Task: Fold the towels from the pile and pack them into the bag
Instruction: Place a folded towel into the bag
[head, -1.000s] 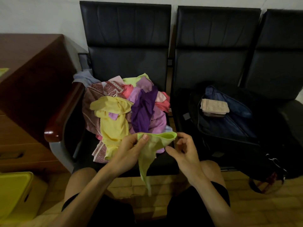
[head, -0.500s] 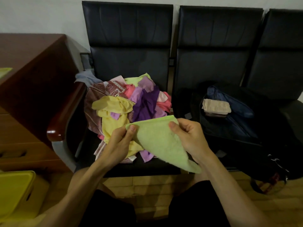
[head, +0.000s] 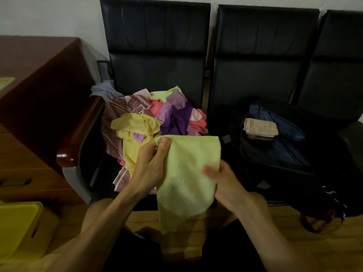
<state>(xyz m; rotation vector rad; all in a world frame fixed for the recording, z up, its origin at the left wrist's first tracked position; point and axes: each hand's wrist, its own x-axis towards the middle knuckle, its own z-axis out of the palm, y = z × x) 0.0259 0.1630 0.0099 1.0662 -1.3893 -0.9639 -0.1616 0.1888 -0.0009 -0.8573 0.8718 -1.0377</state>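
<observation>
A light green towel (head: 186, 173) hangs spread in front of me, over my knees. My left hand (head: 150, 165) pinches its upper left corner between thumb and fingers. My right hand (head: 224, 183) grips its right edge lower down and looks blurred. Behind the towel, a pile of towels (head: 149, 122) in yellow, purple, pink and patterned maroon fills the left chair seat. An open black bag (head: 279, 154) with a blue lining lies on the middle chair, with a folded beige towel (head: 260, 127) inside it.
Three black chairs (head: 157, 46) stand in a row against the wall. A dark wooden desk (head: 29, 95) is at the left, beside the chair's wooden armrest (head: 78, 138). A yellow box (head: 17, 230) sits on the wooden floor at lower left.
The green towel went from a bunched strip to a spread sheet. My right hand slid from its top right corner down along the right edge, while my left kept the top left corner.
</observation>
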